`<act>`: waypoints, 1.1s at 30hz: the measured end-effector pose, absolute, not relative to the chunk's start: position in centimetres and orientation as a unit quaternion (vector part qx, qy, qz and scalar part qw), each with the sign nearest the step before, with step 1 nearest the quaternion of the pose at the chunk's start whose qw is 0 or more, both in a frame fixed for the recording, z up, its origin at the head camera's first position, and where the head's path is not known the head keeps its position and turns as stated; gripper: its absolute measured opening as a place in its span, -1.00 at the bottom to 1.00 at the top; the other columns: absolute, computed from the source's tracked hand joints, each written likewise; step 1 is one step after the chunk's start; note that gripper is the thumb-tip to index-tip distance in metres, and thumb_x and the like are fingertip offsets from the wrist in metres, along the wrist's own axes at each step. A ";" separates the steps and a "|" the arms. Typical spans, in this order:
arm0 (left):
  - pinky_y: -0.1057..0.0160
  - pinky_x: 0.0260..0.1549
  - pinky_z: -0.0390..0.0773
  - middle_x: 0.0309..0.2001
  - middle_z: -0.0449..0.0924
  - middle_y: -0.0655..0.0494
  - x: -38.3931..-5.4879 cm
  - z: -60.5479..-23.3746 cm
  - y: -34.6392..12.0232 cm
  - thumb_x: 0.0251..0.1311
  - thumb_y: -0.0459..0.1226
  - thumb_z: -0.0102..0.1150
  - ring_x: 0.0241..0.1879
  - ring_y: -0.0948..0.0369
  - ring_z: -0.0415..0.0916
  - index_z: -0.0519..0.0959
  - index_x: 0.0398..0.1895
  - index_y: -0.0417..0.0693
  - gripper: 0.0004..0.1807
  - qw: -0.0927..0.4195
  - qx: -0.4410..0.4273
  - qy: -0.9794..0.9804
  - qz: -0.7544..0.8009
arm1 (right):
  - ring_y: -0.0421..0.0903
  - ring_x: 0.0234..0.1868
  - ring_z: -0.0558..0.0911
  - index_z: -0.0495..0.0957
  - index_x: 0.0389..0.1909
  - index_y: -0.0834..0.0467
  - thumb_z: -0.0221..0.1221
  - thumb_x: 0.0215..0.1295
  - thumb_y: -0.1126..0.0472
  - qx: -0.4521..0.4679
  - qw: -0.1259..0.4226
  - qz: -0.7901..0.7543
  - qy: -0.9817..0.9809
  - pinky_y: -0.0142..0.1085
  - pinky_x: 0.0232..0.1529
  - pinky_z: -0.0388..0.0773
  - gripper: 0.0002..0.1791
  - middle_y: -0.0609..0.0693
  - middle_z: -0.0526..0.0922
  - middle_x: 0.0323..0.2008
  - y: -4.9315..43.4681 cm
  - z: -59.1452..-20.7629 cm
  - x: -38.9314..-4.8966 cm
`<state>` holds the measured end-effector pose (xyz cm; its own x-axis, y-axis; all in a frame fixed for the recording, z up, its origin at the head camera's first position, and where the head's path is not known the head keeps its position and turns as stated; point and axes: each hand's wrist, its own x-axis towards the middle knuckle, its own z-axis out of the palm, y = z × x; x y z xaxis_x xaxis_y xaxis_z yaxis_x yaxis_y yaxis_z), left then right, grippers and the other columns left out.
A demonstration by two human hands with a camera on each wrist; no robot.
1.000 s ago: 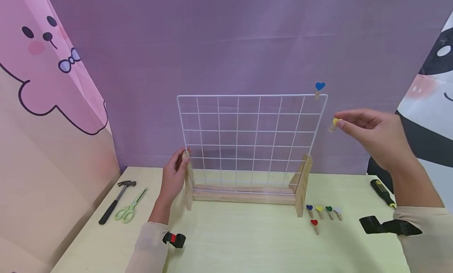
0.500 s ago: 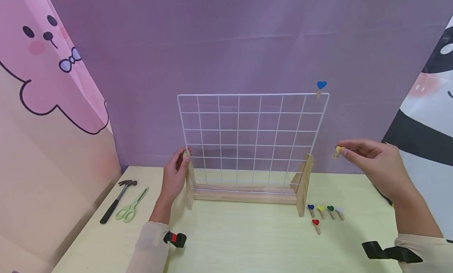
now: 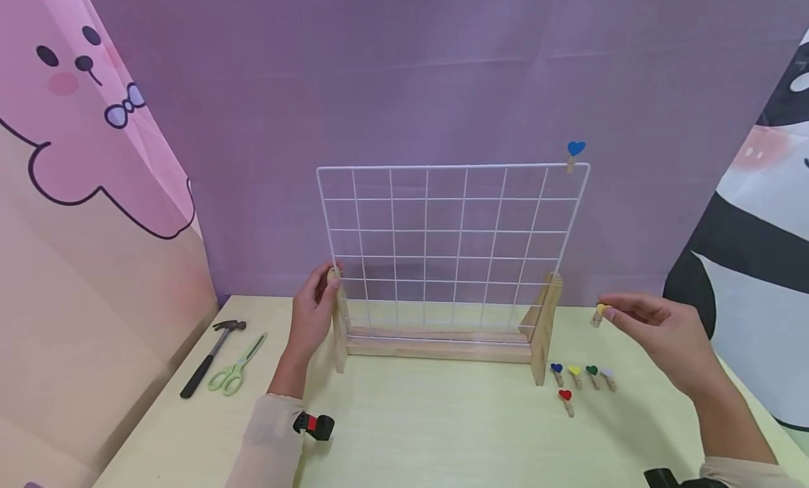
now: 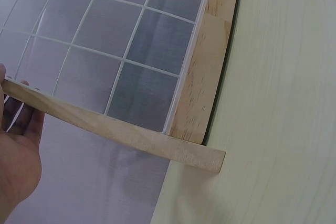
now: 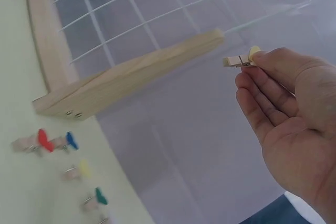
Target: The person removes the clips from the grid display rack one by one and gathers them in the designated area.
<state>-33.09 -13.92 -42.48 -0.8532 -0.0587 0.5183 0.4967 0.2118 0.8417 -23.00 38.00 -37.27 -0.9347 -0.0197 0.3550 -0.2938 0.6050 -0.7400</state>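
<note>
A white wire grid (image 3: pixel 466 166) stands upright in a wooden stand (image 3: pixel 436 349) on the table. My left hand (image 3: pixel 311 318) grips the top of the stand's left upright, thumb in front and fingers behind. Between thumb and index finger, my right hand (image 3: pixel 666 337) pinches a small clothespin with a yellow heart (image 5: pixel 239 61), held in the air right of the stand. A clothespin with a blue heart (image 3: pixel 576 149) is clipped on the grid's top wire near the right corner. Several heart clothespins lie below my right hand, including a red one (image 3: pixel 566 401) and a green one (image 3: pixel 592 376).
At the table's left lie a hammer (image 3: pixel 211 361) with a dark handle and light green scissors (image 3: pixel 232 376). A purple cloth (image 3: pixel 379 74) hangs behind the table. Pictures of cartoon animals flank it.
My right hand has come down with the yellow-heart clothespin, from beside the grid's upper right part to just above the table's back edge. The left hand keeps its hold on the upright.
</note>
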 end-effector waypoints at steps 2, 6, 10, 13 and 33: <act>0.63 0.13 0.47 0.29 0.60 -0.10 -33.1 -42.5 -13.9 0.54 -0.26 0.08 0.26 0.06 0.54 0.47 0.40 -0.08 -0.58 0.228 -0.147 -0.743 -0.612 | -0.49 -0.14 0.65 0.66 0.16 0.18 0.30 0.43 0.16 0.088 0.151 0.442 -0.880 -0.63 -0.20 0.56 -0.66 -0.46 0.76 -0.16 38.0 -37.9 -22.9; 0.63 0.13 0.47 0.29 0.60 -0.12 -33.1 -42.5 -13.9 0.54 -0.28 0.08 0.24 0.05 0.54 0.47 0.40 -0.09 -0.58 0.231 -0.146 -0.742 -0.613 | -0.48 -0.15 0.67 0.66 0.15 0.19 0.30 0.44 0.13 0.078 0.133 0.446 -0.882 -0.61 -0.20 0.58 -0.65 -0.45 0.77 -0.16 38.2 -39.1 -22.5; 0.63 0.13 0.47 0.30 0.59 -0.13 -33.1 -42.5 -13.9 0.54 -0.29 0.08 0.23 0.09 0.54 0.47 0.40 -0.09 -0.58 0.232 -0.142 -0.744 -0.610 | -0.47 -0.13 0.68 0.66 0.15 0.19 0.29 0.44 0.11 0.070 0.119 0.445 -0.885 -0.61 -0.18 0.59 -0.64 -0.44 0.77 -0.15 38.3 -40.3 -22.0; 0.63 0.14 0.47 0.30 0.57 -0.20 -33.1 -42.5 -14.0 0.55 -0.27 0.07 0.25 0.11 0.53 0.46 0.41 -0.10 -0.57 0.228 -0.144 -0.744 -0.611 | -0.46 -0.12 0.68 0.66 0.15 0.19 0.29 0.44 0.13 0.068 0.110 0.452 -0.883 -0.61 -0.18 0.59 -0.65 -0.45 0.76 -0.14 38.3 -41.2 -21.7; 0.64 0.13 0.46 0.27 0.57 -0.26 -32.9 -42.4 -14.0 0.55 -0.25 0.06 0.22 0.16 0.52 0.46 0.40 -0.08 -0.58 0.226 -0.150 -0.745 -0.610 | -0.45 -0.17 0.70 0.67 0.07 0.31 0.32 0.39 0.21 0.069 0.040 0.438 -0.895 -0.52 -0.22 0.66 -0.68 -0.38 0.76 -0.15 38.8 -45.6 -21.3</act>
<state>-32.91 -13.99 -42.35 -0.8527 -0.0513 0.5199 0.4996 0.2108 0.8402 -21.29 38.82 -45.57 -0.9872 -0.0896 0.1321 -0.1593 0.6058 -0.7795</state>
